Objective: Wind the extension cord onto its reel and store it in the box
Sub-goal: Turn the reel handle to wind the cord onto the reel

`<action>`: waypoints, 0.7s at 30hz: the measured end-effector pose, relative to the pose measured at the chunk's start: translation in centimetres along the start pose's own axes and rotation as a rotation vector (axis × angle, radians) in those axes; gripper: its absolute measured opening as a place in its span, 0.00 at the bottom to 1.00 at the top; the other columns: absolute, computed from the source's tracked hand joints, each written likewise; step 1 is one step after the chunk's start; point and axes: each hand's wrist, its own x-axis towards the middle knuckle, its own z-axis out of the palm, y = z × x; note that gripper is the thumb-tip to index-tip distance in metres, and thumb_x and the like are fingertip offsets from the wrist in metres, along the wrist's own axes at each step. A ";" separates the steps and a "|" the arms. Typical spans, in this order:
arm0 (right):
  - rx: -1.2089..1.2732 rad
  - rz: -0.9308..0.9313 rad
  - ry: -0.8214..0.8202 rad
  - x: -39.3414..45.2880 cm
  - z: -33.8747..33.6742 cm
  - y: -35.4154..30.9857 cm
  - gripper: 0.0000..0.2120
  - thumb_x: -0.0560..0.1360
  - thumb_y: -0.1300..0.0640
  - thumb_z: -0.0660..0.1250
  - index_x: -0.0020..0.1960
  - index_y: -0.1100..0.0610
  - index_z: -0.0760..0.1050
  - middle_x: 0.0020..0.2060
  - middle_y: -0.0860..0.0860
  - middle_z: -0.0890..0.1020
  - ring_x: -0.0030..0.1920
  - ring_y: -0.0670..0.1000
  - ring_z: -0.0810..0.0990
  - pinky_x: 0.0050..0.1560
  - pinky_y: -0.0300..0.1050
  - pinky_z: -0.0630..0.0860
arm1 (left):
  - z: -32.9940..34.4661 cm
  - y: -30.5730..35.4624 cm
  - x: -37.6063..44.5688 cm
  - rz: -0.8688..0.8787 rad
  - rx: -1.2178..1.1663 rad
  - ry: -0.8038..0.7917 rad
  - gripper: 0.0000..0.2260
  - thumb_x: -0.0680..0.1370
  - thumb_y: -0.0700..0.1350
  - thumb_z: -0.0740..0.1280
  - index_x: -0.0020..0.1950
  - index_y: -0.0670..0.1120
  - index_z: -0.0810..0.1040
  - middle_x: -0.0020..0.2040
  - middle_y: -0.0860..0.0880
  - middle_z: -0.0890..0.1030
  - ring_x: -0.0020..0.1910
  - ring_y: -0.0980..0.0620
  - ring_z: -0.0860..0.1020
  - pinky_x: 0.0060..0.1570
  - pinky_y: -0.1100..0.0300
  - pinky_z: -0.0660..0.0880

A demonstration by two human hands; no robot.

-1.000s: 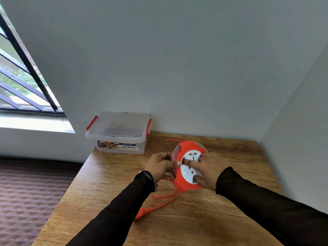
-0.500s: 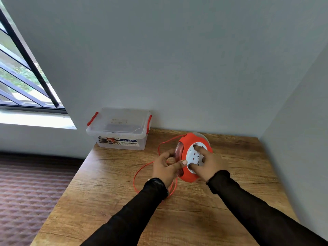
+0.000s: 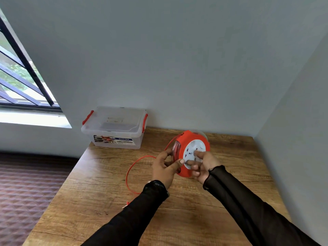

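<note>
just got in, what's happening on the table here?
A person is winding an orange extension cord onto its orange reel, held upright above the wooden table. The left hand grips the reel's rim; the right hand has fingers on the white socket face. A loop of cord lies loose on the table, so winding isn't finished. The clear storage box with red latches sits at the back left corner, lid on, untouched.
</note>
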 end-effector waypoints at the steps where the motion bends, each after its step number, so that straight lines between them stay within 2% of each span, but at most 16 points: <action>1: 0.050 0.007 -0.021 -0.3 0.2 0.0 0.10 0.79 0.59 0.56 0.59 0.58 0.69 0.40 0.61 0.80 0.20 0.47 0.64 0.20 0.35 0.58 | 0.1 0.0 0.0 -0.001 -0.013 -0.013 0.16 0.70 0.37 0.74 0.51 0.55 0.77 0.46 0.40 0.83 0.42 0.42 0.81 0.46 0.47 0.80; 4: -0.040 -0.002 -0.072 -0.8 0.0 -0.5 0.06 0.78 0.62 0.57 0.53 0.59 0.70 0.39 0.61 0.83 0.21 0.47 0.66 0.20 0.36 0.60 | -0.1 0.1 0.0 -0.036 -0.055 -0.042 0.15 0.71 0.37 0.73 0.56 0.46 0.78 0.38 0.41 0.82 0.37 0.45 0.80 0.43 0.48 0.80; 7: -0.425 -0.139 -0.064 -1.0 -1.4 -1.2 0.06 0.78 0.59 0.62 0.52 0.60 0.74 0.35 0.57 0.85 0.22 0.47 0.70 0.21 0.36 0.65 | -1.1 0.6 0.4 -0.110 -0.072 -0.049 0.10 0.73 0.39 0.71 0.53 0.42 0.79 0.35 0.44 0.79 0.29 0.50 0.77 0.31 0.58 0.79; 8: -0.649 -0.281 -0.025 -1.1 -2.0 -1.3 0.06 0.77 0.57 0.64 0.51 0.59 0.76 0.38 0.56 0.86 0.27 0.48 0.75 0.26 0.38 0.70 | -1.5 0.8 0.7 -0.126 -0.070 -0.054 0.08 0.73 0.40 0.71 0.52 0.43 0.80 0.36 0.43 0.80 0.27 0.50 0.76 0.29 0.59 0.78; 9: -0.924 -0.480 0.028 -1.1 -2.7 -1.4 0.08 0.76 0.56 0.66 0.52 0.59 0.77 0.44 0.54 0.85 0.36 0.49 0.79 0.35 0.40 0.74 | -1.9 1.1 1.1 -0.137 -0.060 -0.060 0.08 0.73 0.41 0.71 0.51 0.43 0.81 0.38 0.42 0.80 0.27 0.50 0.76 0.28 0.59 0.77; 10: -1.228 -0.717 0.062 -1.1 -3.4 -1.6 0.10 0.76 0.55 0.65 0.55 0.57 0.76 0.51 0.53 0.83 0.46 0.50 0.80 0.43 0.40 0.74 | -2.4 1.4 1.6 -0.143 -0.039 -0.070 0.08 0.73 0.41 0.71 0.51 0.43 0.81 0.39 0.42 0.80 0.28 0.50 0.76 0.28 0.59 0.77; 11: -1.489 -0.961 0.031 -1.5 -3.8 -1.9 0.13 0.76 0.55 0.64 0.60 0.55 0.75 0.57 0.53 0.79 0.53 0.52 0.78 0.50 0.40 0.73 | -2.7 1.8 1.9 -0.148 -0.004 -0.090 0.08 0.73 0.40 0.71 0.51 0.42 0.81 0.38 0.42 0.80 0.27 0.51 0.76 0.28 0.59 0.77; 12: -1.681 -1.153 -0.070 -1.8 -3.9 -2.2 0.17 0.76 0.56 0.62 0.64 0.54 0.73 0.62 0.55 0.76 0.59 0.56 0.77 0.53 0.43 0.74 | -3.0 2.1 2.3 -0.151 0.040 -0.122 0.08 0.72 0.40 0.71 0.51 0.42 0.81 0.38 0.43 0.80 0.27 0.51 0.76 0.27 0.60 0.77; 13: -1.845 -1.251 -0.190 -2.1 -3.9 -2.5 0.20 0.75 0.57 0.62 0.67 0.51 0.70 0.67 0.57 0.72 0.63 0.59 0.74 0.56 0.48 0.75 | -3.2 2.5 2.5 -0.158 0.084 -0.162 0.09 0.72 0.40 0.71 0.52 0.42 0.81 0.37 0.43 0.80 0.27 0.52 0.76 0.27 0.61 0.77; 15: -2.158 -1.238 -0.335 -2.3 -3.4 -2.8 0.26 0.77 0.57 0.63 0.72 0.44 0.61 0.73 0.58 0.62 0.69 0.61 0.67 0.60 0.53 0.75 | -3.4 3.3 2.8 -0.178 0.160 -0.244 0.09 0.72 0.41 0.71 0.52 0.44 0.81 0.36 0.46 0.81 0.26 0.52 0.77 0.26 0.62 0.76; 17: -2.321 -1.144 -0.353 -2.2 -3.0 -2.9 0.30 0.78 0.55 0.61 0.74 0.39 0.51 0.75 0.57 0.54 0.71 0.61 0.63 0.61 0.52 0.74 | -3.6 3.6 2.9 -0.194 0.215 -0.301 0.10 0.72 0.41 0.71 0.53 0.43 0.81 0.36 0.48 0.82 0.27 0.53 0.79 0.26 0.62 0.76; 21: -2.332 -1.062 -0.309 -2.3 -2.6 -2.1 0.29 0.80 0.49 0.55 0.74 0.37 0.43 0.73 0.59 0.56 0.68 0.61 0.66 0.59 0.51 0.74 | -4.2 3.6 3.1 -0.199 0.255 -0.352 0.13 0.72 0.41 0.72 0.56 0.43 0.80 0.38 0.46 0.82 0.29 0.53 0.79 0.27 0.61 0.77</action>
